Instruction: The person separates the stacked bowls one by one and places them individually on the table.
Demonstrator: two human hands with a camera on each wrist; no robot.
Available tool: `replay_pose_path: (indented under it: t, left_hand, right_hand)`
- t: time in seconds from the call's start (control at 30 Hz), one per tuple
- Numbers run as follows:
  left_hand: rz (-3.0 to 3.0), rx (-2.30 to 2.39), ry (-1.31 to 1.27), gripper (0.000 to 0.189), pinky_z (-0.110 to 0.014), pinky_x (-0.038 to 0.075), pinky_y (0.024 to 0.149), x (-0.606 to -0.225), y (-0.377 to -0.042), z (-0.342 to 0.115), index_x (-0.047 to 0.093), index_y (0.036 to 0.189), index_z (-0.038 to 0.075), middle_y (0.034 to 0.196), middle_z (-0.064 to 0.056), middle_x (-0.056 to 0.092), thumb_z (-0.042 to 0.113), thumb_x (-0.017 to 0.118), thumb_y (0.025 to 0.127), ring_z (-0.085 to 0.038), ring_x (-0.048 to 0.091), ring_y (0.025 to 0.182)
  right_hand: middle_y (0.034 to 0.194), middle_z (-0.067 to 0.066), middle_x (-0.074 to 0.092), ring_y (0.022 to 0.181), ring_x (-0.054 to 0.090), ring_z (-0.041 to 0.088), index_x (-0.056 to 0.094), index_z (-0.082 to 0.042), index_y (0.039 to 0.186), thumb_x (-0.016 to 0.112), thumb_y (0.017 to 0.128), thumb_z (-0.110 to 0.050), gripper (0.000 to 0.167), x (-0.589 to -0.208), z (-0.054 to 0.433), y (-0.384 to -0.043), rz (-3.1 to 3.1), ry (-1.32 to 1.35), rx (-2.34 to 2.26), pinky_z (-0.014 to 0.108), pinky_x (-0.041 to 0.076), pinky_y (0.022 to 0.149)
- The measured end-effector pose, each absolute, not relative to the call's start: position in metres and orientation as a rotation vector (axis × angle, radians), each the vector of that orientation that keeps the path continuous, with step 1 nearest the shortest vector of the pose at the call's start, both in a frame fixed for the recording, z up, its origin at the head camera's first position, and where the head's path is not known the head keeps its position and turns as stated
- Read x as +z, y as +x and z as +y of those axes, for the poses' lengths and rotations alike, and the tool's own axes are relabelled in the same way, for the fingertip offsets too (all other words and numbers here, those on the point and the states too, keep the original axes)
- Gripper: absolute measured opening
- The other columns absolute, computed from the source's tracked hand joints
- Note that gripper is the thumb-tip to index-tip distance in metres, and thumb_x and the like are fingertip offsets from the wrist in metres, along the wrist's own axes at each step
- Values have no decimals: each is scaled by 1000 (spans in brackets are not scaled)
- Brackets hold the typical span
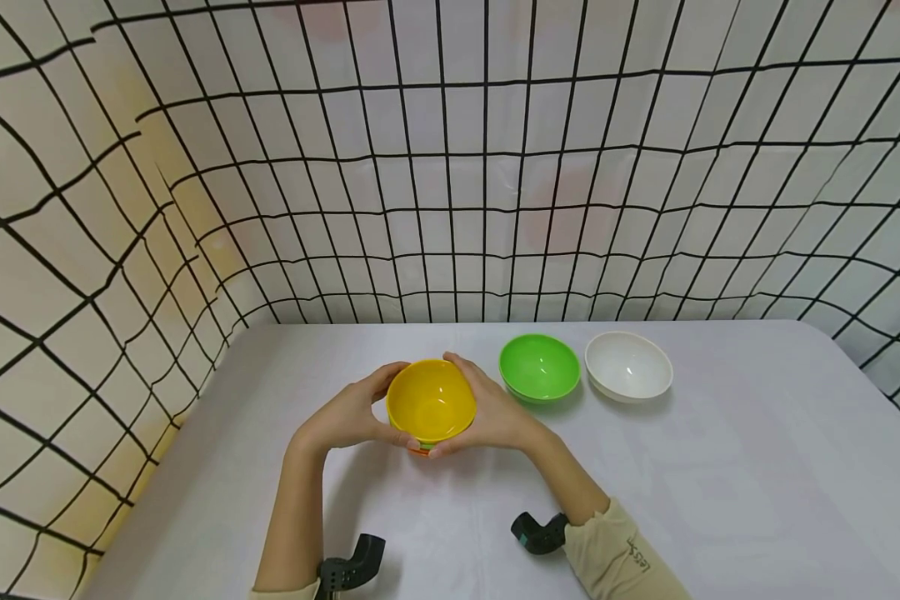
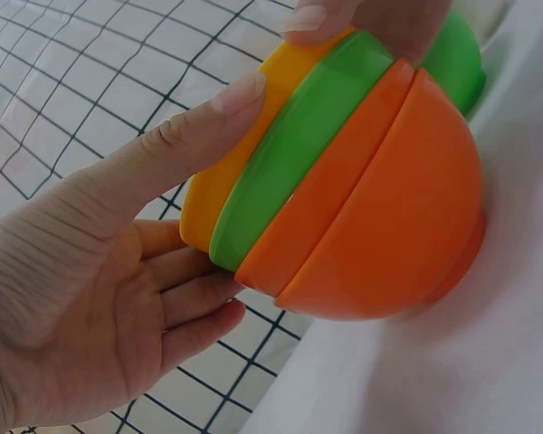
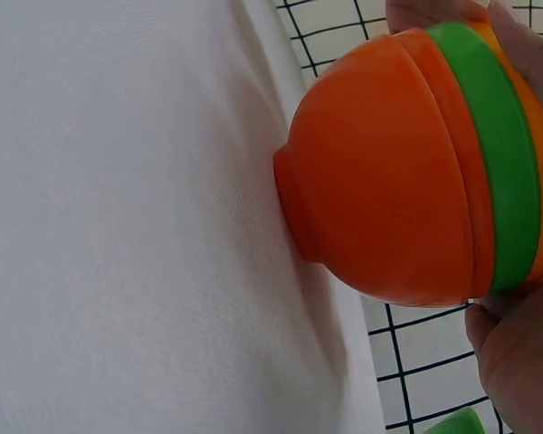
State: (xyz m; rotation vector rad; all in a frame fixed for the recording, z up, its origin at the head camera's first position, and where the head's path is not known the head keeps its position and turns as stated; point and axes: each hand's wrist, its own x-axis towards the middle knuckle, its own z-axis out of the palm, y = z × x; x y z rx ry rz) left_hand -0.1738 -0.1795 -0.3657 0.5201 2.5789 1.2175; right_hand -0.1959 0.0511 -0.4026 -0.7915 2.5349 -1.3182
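Note:
A yellow bowl [image 1: 431,408] tops a nested stack, with a green bowl [image 2: 303,149] under it and two orange bowls below, the upper orange bowl [image 2: 330,176] and the lower orange bowl [image 3: 380,181]. From the left, my left hand [image 1: 348,414] grips the yellow bowl, its thumb at the near rim. On the opposite side my right hand [image 1: 501,414] holds the same bowl, thumb also near the front. Both thumbtips come close together. The lowest bowl's foot appears to touch the white cloth.
Right of the stack, a second green bowl [image 1: 540,368] stands upright beside a white bowl [image 1: 628,367] toward the back of the white-covered table [image 1: 720,483]. White sheeting with black grid lines [image 1: 562,183] rises behind the table and along its sides.

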Motion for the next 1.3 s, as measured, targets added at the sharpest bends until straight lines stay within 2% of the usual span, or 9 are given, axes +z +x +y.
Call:
replay_pose_path:
  t: [0.33,0.9,1.3]
  left_hand:
    - [2573,1227,521,97,-47,32,107,-365,-173,-179,37,139,21,139,6,43,42,86,57,-21,38,131]
    - [2591,1185,494,103,-49,31,107,-363,-172,-179,34,141,20,142,4,41,43,87,55,-21,36,133]
    - [2588,1188,487,103,-49,30,107,-364,-172,-179,34,141,20,142,4,40,42,87,55,-21,35,133]
  right_hand:
    - [145,-4,31,122,42,18,17,-25,147,86,51,-50,121,-402,50,-194,2523,-745,-1335,44,40,99]
    - [142,0,34,119,44,20,20,-17,146,87,51,-46,120,-403,50,-193,2502,-762,-1385,45,42,97]
    - [141,-3,35,118,44,17,19,-24,147,87,51,-47,120,-404,50,-194,2509,-732,-1366,42,42,97]
